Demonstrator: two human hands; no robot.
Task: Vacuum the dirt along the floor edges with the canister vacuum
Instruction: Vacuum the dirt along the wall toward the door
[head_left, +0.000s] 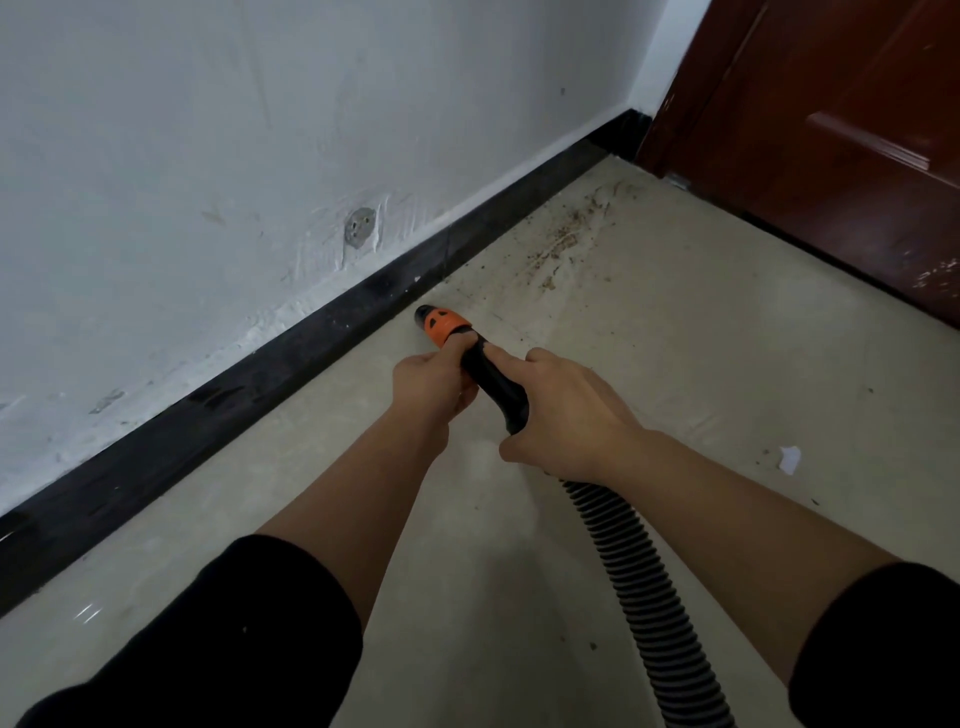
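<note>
Vacuum nozzle (441, 325) points low at the baseboard (260, 387), reaching the floor edge (311, 387). My left hand (428, 382) and right hand (566, 415) grip it, aiming for dirt (561, 244) ahead.

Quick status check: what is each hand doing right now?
Left hand: grips the vacuum hose handle just behind its orange collar.
Right hand: grips the same handle farther back.
</note>
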